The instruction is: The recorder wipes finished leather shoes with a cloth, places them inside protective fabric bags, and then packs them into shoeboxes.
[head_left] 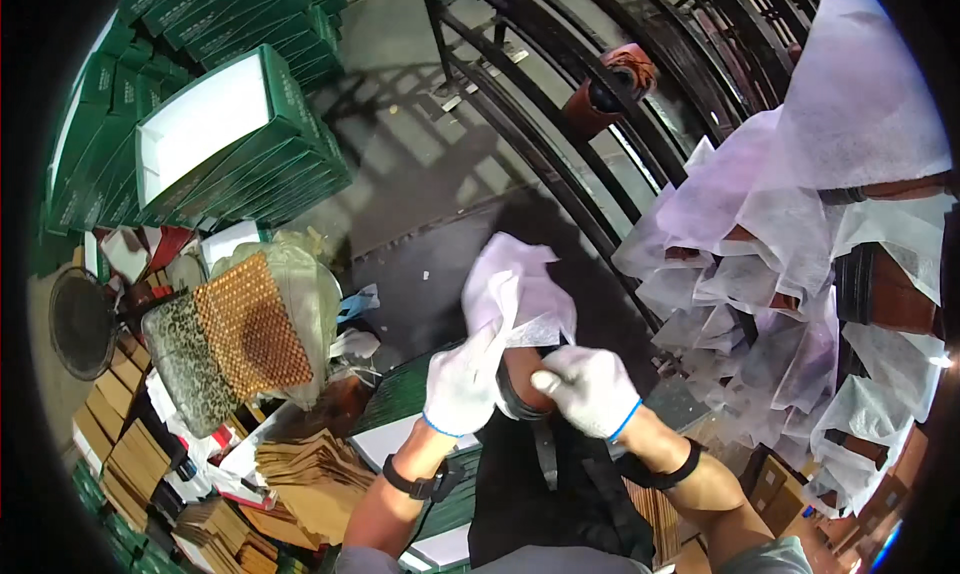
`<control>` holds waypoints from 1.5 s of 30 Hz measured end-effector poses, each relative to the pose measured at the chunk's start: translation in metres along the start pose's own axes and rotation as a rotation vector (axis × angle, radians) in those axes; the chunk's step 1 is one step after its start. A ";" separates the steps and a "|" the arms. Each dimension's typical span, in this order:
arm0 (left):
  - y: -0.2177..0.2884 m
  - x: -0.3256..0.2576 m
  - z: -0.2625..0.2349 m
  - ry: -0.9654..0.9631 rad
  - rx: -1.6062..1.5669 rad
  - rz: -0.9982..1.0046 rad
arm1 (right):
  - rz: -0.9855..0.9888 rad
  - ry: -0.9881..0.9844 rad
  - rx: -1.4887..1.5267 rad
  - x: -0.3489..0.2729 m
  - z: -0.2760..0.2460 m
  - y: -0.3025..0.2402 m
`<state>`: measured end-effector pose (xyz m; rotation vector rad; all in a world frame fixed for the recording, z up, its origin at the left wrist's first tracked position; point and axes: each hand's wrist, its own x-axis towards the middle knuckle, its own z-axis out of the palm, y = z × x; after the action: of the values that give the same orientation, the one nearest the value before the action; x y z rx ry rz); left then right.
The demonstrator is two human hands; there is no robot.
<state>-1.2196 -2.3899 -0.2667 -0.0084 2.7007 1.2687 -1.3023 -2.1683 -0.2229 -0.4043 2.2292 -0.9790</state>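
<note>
**Desk:** Gloves first — what are the hands doing?

**Photographer:** The left hand [462, 382], in a white work glove, is gripping a sheet of white wrapping tissue [515, 296]. The right hand [590, 387] is clenching around a brown leather piece [523, 382], seemingly a boot or shoe, held over the person's lap, above an open green box [400, 414].

**Desk:** Which step?

**Photographer:** Wrapping appears to be starting; the tissue is standing mostly above the leather. Next, I'd judge, it needs folding down evenly without tearing.

**Desk:** Surroundings?

**Photographer:** No bench is showing. Stacked green boxes [230, 134] are filling the concrete floor's far left, tissue-wrapped boots [790, 254] are crowding a dark rack at right, and brown paper inserts [300, 469] are lying near left.
</note>
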 end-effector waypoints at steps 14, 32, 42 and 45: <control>-0.011 0.075 0.045 0.456 -0.698 -0.491 | 0.193 0.848 -0.454 0.136 -0.056 0.126; -0.047 0.059 0.028 0.511 -0.214 -0.302 | 0.259 0.471 -0.529 0.284 -0.099 0.024; -0.162 -0.011 0.049 0.491 0.430 -0.174 | 0.378 0.264 0.450 0.048 -0.057 -0.049; -0.129 0.017 0.054 0.588 -0.158 -0.482 | 0.540 0.457 1.042 0.001 -0.029 -0.072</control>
<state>-1.2193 -2.4301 -0.4013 -1.1382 2.7430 1.4726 -1.3213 -2.2012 -0.1555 0.9002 1.6732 -1.8133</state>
